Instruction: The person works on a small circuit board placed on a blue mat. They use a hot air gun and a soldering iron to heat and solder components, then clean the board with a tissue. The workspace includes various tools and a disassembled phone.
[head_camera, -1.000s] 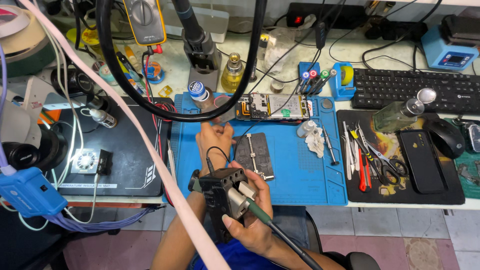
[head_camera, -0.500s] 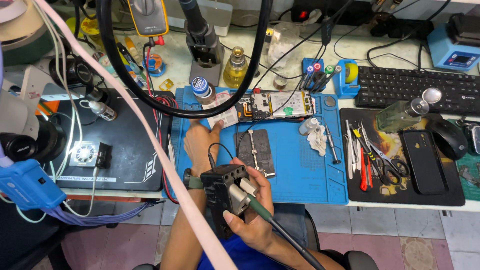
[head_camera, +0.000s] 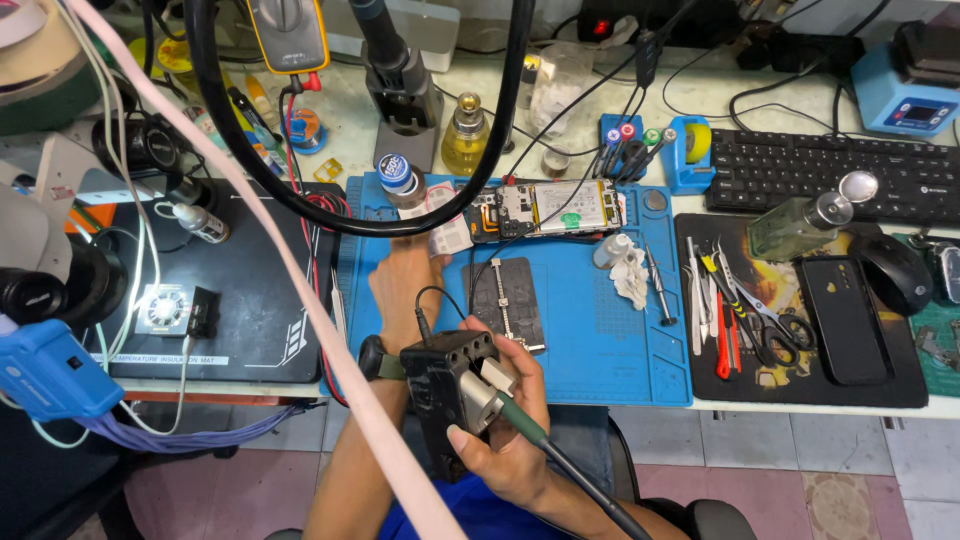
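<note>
While sitting at a crowded repair bench, a person is holding a black box-shaped device (head_camera: 452, 395) at the near edge of a blue work mat (head_camera: 600, 340), low in the head view and close to the body. The right hand (head_camera: 510, 435) is wrapping around the device's right side, fingers curled shut on it and thumb lying across its front, next to a green-handled tool (head_camera: 530, 425) whose dark cord is running down and to the right. The left hand (head_camera: 400, 290) is reaching forward over the mat, back of the hand facing up, fingers bending loosely; whether it is gripping anything cannot be told. A thin black wire is looping from the device's top toward that hand. Just right of the left hand, a dark rectangular phone plate (head_camera: 508, 300) is lying with its long axis running away from the person. Beyond it, an opened phone (head_camera: 545, 208) is lying crosswise. The left hand is nearer both.
</note>
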